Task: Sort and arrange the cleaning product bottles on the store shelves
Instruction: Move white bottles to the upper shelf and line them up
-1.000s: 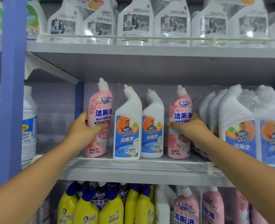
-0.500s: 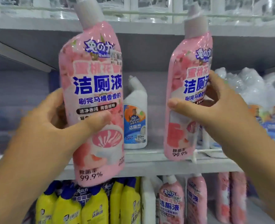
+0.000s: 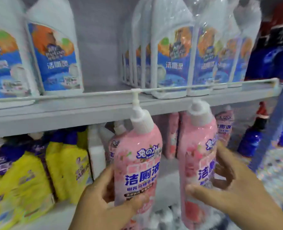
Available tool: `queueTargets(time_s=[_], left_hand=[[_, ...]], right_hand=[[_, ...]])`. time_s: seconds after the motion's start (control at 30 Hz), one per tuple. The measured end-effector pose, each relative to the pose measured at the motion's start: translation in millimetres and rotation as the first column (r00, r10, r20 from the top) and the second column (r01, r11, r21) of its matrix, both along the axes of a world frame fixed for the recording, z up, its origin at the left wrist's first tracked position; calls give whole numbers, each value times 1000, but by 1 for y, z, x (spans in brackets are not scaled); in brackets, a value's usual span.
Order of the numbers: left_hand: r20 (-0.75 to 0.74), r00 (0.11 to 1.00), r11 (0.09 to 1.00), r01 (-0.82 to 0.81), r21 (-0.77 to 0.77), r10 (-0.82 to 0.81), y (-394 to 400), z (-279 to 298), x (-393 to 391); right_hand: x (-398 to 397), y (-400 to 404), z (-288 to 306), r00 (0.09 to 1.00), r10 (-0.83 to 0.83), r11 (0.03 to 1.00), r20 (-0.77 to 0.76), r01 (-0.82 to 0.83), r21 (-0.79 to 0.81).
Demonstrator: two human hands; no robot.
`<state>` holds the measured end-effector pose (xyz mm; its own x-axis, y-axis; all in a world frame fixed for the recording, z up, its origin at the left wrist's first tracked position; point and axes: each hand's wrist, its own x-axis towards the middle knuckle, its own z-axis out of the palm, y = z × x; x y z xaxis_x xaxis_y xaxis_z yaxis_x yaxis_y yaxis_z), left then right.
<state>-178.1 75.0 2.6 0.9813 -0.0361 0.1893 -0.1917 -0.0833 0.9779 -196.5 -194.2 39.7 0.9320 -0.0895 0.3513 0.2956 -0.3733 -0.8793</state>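
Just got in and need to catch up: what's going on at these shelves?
A person is sorting toilet-cleaner bottles. The left hand grips one pink bottle and the right hand grips another pink bottle, both upright in front of the lower shelf, where more pink bottles stand at the back beside yellow bottles. White bottles with blue labels fill the shelf above.

Even, bright light fills the frame with no hard shadows. Motion blur smears most of it, worst on the yellow bottles [image 3: 26,185] at lower left and the floor at right. Glare streaks the plastic wrap [image 3: 208,17] at upper right. The shelf edge [image 3: 87,107] bows from wide-angle distortion.
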Motion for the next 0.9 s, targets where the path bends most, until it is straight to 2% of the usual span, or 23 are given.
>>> queueTargets(time_s=[0.03, 0.1, 0.13, 0.23, 0.37, 0.5, 0.73, 0.9], left_hand=[[-8, 1000, 1000, 10, -17, -10, -12, -7, 5], [-19, 1000, 1000, 15, -6, -15, -33, -20, 14], [-30, 999, 1000, 16, -16, -16, -46, -27, 20], [-33, 999, 999, -38, -31, 37, -81, -42, 40], [-19, 994, 994, -109, -17, 108, -130, -54, 68], [4, 972, 972, -233, 15, 233, -175, -78, 101], [35, 843, 841, -538, 56, 537, -228, -104, 152], [130, 770, 768, -636, 76, 625, -237, -117, 181]], right_hand=[[-7, 17, -10, 1000, 16, 1000, -5, -16, 16], [6, -6, -34, 999, -44, 997, -11, 43, -66], [14, -15, -41, 999, -41, 999, -13, 41, -16], [44, -55, -56, 998, -70, 997, 6, 70, -27], [83, -103, -75, 996, -88, 995, -13, 89, 48], [130, -147, -94, 992, -125, 990, 14, 124, 69], [209, -189, -127, 997, -73, 993, -13, 73, 97], [247, -194, -141, 1000, -7, 992, -19, 9, 128]])
